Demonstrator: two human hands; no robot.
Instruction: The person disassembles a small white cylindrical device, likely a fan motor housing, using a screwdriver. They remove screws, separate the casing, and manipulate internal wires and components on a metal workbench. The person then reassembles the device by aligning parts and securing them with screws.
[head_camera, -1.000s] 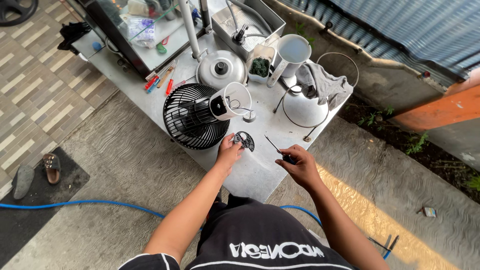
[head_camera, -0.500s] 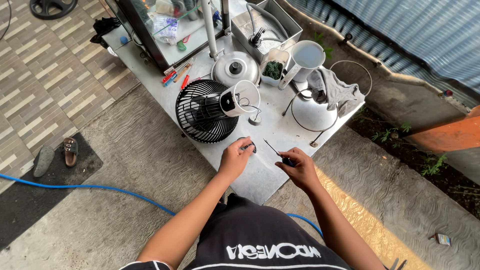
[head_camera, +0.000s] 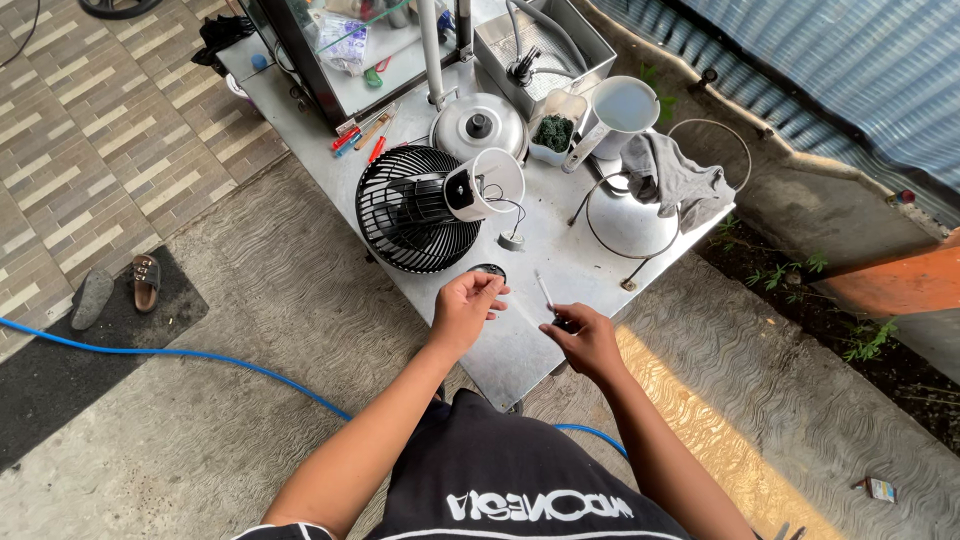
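Head view: left hand (head_camera: 466, 305) pinched over black disc (head_camera: 489, 270), hold unclear; right hand (head_camera: 588, 338) gripping screwdriver (head_camera: 545, 292) beside fan (head_camera: 420, 208).

Metal worktop (head_camera: 520, 345), seen from above. Left hand (head_camera: 465, 308): fingers curled, raised just beside a small dark round part (head_camera: 487, 271). Right hand (head_camera: 585, 338): grips a screwdriver (head_camera: 546, 293), tip pointing away. Behind them: black fan grille (head_camera: 405, 212) with white motor housing (head_camera: 483, 187); pot lid (head_camera: 478, 125); grey rag (head_camera: 675, 178).
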